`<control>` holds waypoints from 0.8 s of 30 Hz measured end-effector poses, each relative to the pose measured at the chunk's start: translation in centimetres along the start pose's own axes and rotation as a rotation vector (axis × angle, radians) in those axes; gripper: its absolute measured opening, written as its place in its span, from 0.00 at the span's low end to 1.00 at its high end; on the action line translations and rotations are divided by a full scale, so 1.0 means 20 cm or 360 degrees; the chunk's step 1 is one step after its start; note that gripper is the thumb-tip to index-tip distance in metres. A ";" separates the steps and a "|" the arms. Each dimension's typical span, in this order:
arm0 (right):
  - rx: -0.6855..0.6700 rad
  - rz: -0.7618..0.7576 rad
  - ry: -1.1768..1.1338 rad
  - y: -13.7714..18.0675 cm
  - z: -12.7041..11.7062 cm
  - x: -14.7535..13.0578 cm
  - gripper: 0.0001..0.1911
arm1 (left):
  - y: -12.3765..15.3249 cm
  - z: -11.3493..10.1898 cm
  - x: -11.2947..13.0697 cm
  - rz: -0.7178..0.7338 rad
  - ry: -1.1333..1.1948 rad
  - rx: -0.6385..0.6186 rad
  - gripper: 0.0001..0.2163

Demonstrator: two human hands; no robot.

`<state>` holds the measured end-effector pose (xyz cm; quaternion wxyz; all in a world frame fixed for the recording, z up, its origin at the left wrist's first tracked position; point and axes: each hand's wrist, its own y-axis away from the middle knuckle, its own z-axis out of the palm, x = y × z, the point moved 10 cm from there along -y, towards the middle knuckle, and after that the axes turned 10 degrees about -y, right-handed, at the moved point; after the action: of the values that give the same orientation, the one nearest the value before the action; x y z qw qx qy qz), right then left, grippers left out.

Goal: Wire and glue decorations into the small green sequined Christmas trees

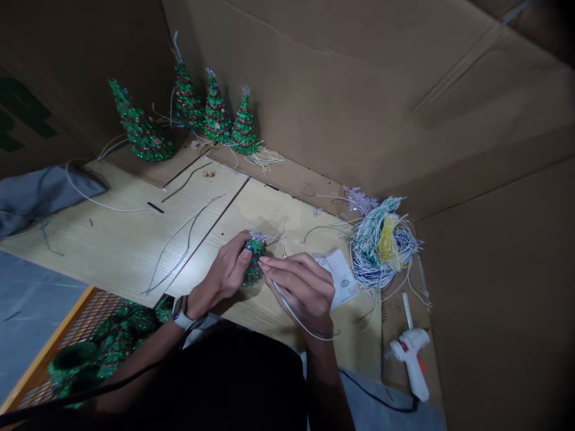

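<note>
1. head view, the hands: the left hand (222, 269), a watch (180, 312) on its wrist, is closed around a small green beaded tree (254, 262) held above the middle of the bench (121, 239). the right hand (299, 287) is curled and pinches a thin white wire (296, 320) close to the tree, fingertips almost touching it.
2. head view, progress: four similar trees (215, 114) stand along the back edge, their wire tails splayed and sparkly tips on top. one more is in hand. a large bundle of white, blue, green and yellow wires (381, 245) remains at the right, beside a paper card (340, 278).
3. head view, edges and room: cardboard walls (471, 120) close off the back and right. a white glue gun (409, 362) lies on a cardboard strip (398, 323) near the right edge of the bench. the bench's left half offers the most room, with only a few loose wires (184, 245) on it. its front left corner drops toward an orange-framed mesh tray (47, 353) heaped with green beaded strands (119, 332).
</note>
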<state>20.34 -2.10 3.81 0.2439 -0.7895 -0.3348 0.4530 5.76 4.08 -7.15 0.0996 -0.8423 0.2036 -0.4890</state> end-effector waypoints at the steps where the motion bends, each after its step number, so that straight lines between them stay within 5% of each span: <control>1: -0.0010 -0.0015 0.0007 0.00 0.00 0.00 0.17 | 0.00 0.00 0.00 0.0006 0.0006 -0.0005 0.24; 14: -0.0153 0.0070 -0.0043 -0.03 0.03 0.05 0.14 | 0.00 0.00 0.01 0.0051 0.0034 -0.0040 0.23; 24: 0.0005 0.0254 -0.0212 -0.05 0.05 0.10 0.13 | 0.02 0.01 -0.02 0.0067 0.0112 -0.0079 0.23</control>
<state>19.94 0.09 2.97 0.1855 -0.7813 -0.2856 0.5230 5.68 3.88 -7.68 0.0817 -0.8223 0.2369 -0.5109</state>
